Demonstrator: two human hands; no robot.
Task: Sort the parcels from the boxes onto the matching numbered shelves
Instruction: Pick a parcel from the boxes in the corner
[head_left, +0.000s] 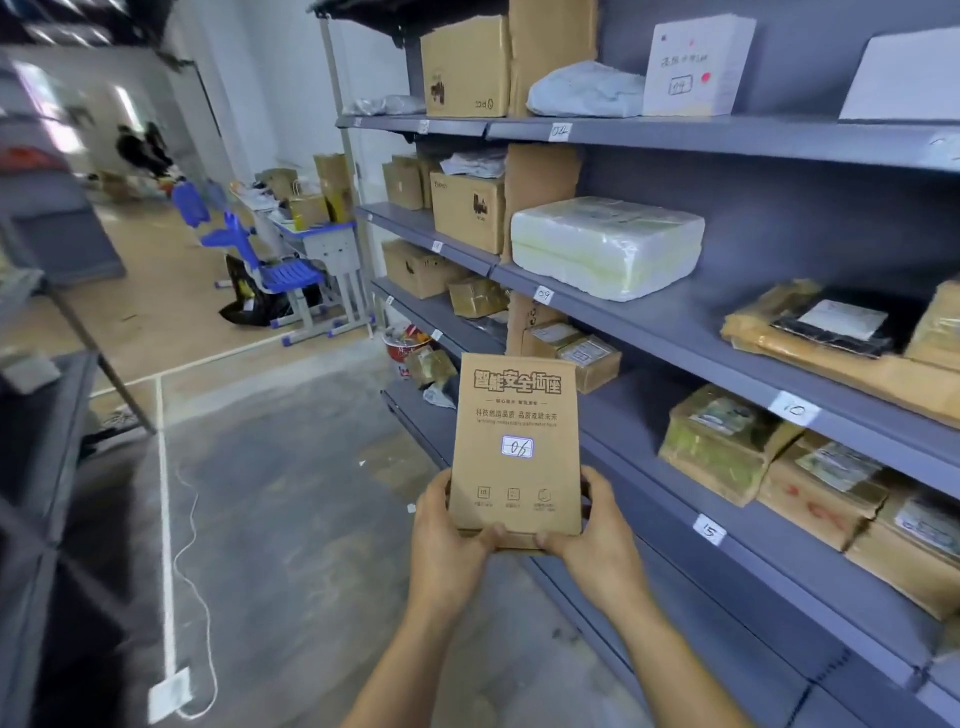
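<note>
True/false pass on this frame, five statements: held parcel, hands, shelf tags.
1. The left hand and right hand both grip the brown parcel at its lower end. True.
2. Its handwritten label reads 09. False: it reads 06.
3. The white wrapped parcel lies on the shelf bearing the 09 tag. True.
4. The brown parcel rests on a shelf. False: the hands hold it in the air.
5. The 15 tag sits on a higher shelf than the 10 tag. False: it is on the shelf below.
</note>
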